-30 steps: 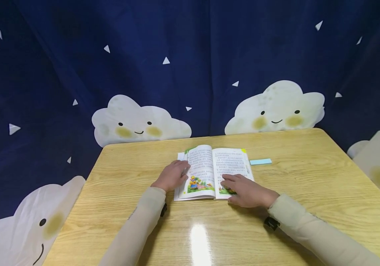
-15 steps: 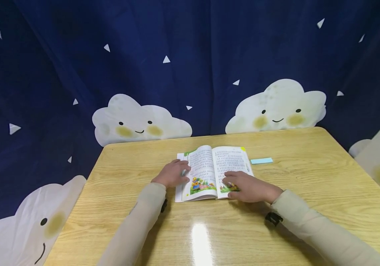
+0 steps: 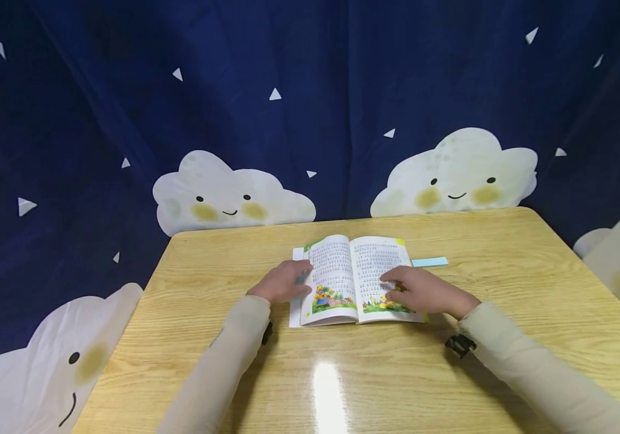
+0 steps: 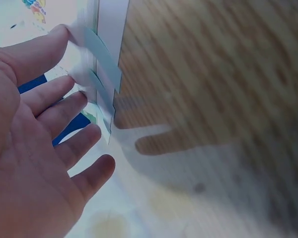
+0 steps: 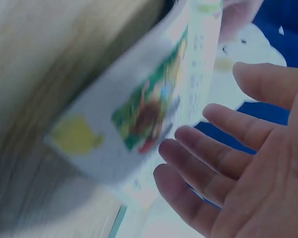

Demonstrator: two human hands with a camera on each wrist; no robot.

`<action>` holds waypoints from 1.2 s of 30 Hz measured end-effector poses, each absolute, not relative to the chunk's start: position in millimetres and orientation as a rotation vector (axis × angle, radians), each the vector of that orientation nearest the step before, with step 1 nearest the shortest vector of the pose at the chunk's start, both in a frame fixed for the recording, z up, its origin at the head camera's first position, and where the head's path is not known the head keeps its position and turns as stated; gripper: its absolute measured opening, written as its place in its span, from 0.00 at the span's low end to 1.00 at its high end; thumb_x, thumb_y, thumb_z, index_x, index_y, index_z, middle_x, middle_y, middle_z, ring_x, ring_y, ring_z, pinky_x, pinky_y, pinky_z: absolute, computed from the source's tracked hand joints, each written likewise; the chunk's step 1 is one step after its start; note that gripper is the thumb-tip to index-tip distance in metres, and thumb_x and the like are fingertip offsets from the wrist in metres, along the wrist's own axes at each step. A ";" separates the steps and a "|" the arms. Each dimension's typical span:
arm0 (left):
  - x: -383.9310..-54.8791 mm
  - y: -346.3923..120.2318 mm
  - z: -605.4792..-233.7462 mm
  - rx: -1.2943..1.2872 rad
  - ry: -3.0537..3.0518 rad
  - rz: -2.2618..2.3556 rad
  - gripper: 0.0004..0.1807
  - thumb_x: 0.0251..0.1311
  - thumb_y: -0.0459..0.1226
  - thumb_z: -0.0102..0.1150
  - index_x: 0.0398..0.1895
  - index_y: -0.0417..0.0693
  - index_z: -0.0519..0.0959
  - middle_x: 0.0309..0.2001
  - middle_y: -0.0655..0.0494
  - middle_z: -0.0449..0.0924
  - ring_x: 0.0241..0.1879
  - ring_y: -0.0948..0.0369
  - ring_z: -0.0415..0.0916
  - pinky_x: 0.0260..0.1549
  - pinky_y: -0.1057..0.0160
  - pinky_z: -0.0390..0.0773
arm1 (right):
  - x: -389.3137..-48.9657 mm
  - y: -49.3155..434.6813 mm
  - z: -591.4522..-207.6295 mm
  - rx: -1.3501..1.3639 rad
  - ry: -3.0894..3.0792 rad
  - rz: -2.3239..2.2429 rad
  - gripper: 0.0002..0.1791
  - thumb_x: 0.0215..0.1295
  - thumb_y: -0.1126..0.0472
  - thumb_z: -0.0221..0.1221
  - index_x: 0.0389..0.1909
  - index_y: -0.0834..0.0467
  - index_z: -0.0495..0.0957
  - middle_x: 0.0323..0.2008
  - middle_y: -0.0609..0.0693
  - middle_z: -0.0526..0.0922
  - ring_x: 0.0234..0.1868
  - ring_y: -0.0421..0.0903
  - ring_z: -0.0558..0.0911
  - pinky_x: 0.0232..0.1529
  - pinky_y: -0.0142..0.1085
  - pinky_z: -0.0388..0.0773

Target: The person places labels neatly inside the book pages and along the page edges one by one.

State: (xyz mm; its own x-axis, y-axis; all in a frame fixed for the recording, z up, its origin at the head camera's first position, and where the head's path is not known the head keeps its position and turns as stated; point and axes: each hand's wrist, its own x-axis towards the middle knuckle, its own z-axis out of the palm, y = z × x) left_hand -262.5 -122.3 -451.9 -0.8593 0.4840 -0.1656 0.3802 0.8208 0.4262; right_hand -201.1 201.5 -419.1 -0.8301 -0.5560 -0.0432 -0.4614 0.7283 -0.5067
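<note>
head view: nearest are two pale sleeves (image 3: 532, 361), each with a black device (image 3: 460, 345) at the wrist. right hand (image 3: 429, 292): fingers parted and extended over the right page; contact cannot be confirmed. left hand (image 3: 281, 283): fingers relaxed and spaced, thumb and fingertips at the left page edge, beside pale blue tabs (image 4: 105, 59); no grip is evident. the book (image 3: 331, 256) lies spread, face up, between both hands, its text facing the wearer. the hands presumably flank it to steady the pages, since the left leaves bow near the spine. a light blue strip (image 3: 431, 262) projects rightward, probably a page marker; its attachment cannot be told. beneath: a wooden table (image 3: 223, 265). rearmost: a dark blue curtain (image 3: 310, 90) with clouds (image 3: 223, 187).
</note>
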 end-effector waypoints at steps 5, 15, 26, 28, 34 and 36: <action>-264.4 -121.2 -451.6 0.700 2.737 0.544 0.30 0.65 0.40 0.63 0.69 0.45 0.70 0.73 0.48 0.67 0.74 0.50 0.62 0.76 0.53 0.61 | -210.6 223.5 -413.9 -0.671 2.770 -0.783 0.21 0.72 0.59 0.55 0.59 0.67 0.77 0.55 0.62 0.83 0.49 0.54 0.84 0.47 0.45 0.84; -262.3 -124.9 -451.0 0.660 2.702 0.663 0.31 0.67 0.40 0.59 0.72 0.46 0.66 0.77 0.50 0.59 0.77 0.51 0.55 0.78 0.54 0.57 | -244.2 261.6 -422.6 -0.421 3.020 -0.625 0.17 0.70 0.64 0.53 0.53 0.66 0.81 0.50 0.65 0.84 0.47 0.61 0.84 0.45 0.53 0.82; -260.8 -123.3 -455.1 0.666 2.687 0.710 0.32 0.67 0.41 0.57 0.73 0.46 0.65 0.77 0.50 0.59 0.78 0.51 0.55 0.78 0.53 0.56 | -266.2 283.1 -452.1 -0.425 3.052 -0.367 0.13 0.68 0.66 0.55 0.46 0.62 0.86 0.43 0.61 0.86 0.43 0.59 0.83 0.43 0.54 0.82; -261.2 -122.9 -456.1 0.665 2.688 0.702 0.32 0.67 0.42 0.57 0.73 0.46 0.65 0.77 0.50 0.59 0.78 0.52 0.55 0.78 0.53 0.56 | -269.1 288.5 -454.6 -0.387 3.065 -0.344 0.12 0.68 0.66 0.55 0.43 0.62 0.86 0.42 0.61 0.86 0.42 0.59 0.84 0.43 0.54 0.82; -260.8 -123.4 -456.9 0.632 2.684 0.698 0.31 0.67 0.42 0.59 0.73 0.47 0.66 0.77 0.52 0.59 0.78 0.52 0.54 0.78 0.52 0.56 | -272.3 297.0 -454.0 -0.334 3.078 -0.318 0.09 0.67 0.65 0.57 0.39 0.61 0.86 0.39 0.60 0.87 0.38 0.57 0.84 0.40 0.53 0.82; -260.4 -123.8 -456.0 0.624 2.682 0.690 0.31 0.67 0.42 0.59 0.73 0.47 0.66 0.77 0.52 0.58 0.78 0.52 0.54 0.78 0.52 0.56 | -272.5 297.5 -453.0 -0.313 3.079 -0.330 0.09 0.67 0.64 0.58 0.38 0.60 0.86 0.37 0.59 0.87 0.36 0.55 0.83 0.38 0.52 0.81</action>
State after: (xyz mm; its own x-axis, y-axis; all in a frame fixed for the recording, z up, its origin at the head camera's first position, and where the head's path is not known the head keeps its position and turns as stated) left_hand -260.4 -123.8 -456.0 -0.8600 0.4784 -0.1776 0.3333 0.7902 0.5143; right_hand -272.5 297.5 -453.0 -0.9794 -0.2019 -0.0075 -0.1957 0.9573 -0.2125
